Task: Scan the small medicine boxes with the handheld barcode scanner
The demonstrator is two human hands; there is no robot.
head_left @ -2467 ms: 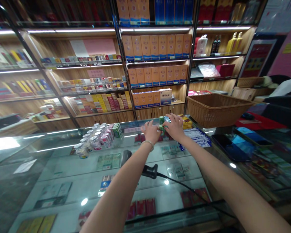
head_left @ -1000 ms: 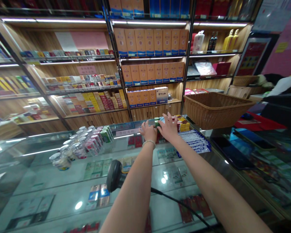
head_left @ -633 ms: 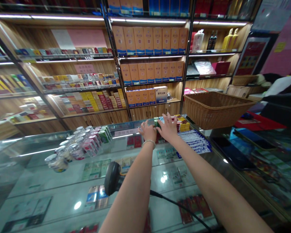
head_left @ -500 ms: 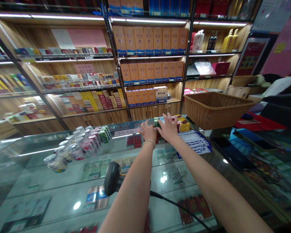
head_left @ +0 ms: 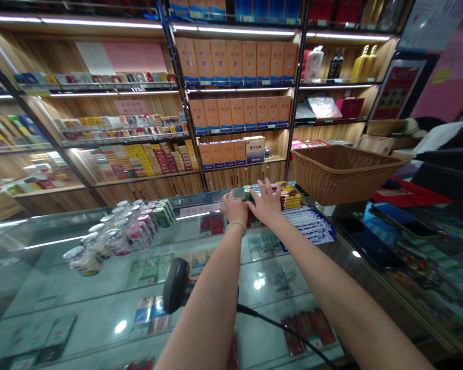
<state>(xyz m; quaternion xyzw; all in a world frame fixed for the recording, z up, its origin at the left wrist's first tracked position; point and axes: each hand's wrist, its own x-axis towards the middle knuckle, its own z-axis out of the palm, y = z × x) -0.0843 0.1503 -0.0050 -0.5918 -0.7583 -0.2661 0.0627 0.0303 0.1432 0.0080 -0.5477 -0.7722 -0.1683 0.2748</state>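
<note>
Both of my arms stretch over a glass display counter. My right hand [head_left: 267, 204] is open, its fingers spread over a row of small packs, with green-ended rolls [head_left: 247, 194] beside its thumb. Just left of it, my left hand [head_left: 234, 209], with a bracelet at the wrist, has its fingers apart and lightly bent near the same rolls. Whether either palm touches a pack is hidden. Yellow-and-brown packs [head_left: 291, 196] lie right of my right hand, and blue-and-white stick packs [head_left: 310, 224] lie in front of them.
Clear jars with white lids [head_left: 84, 261] and pink and green packs [head_left: 148, 226] stand on the counter's left. A corded black scanner [head_left: 176, 285] lies by my left forearm. A wicker basket [head_left: 332, 177] and a dark phone [head_left: 366, 241] are at the right. Stocked shelves [head_left: 237, 90] rise behind.
The view has shifted very slightly, with the counter goods a little further left. Both hands keep nearly the same pose over the packs.
</note>
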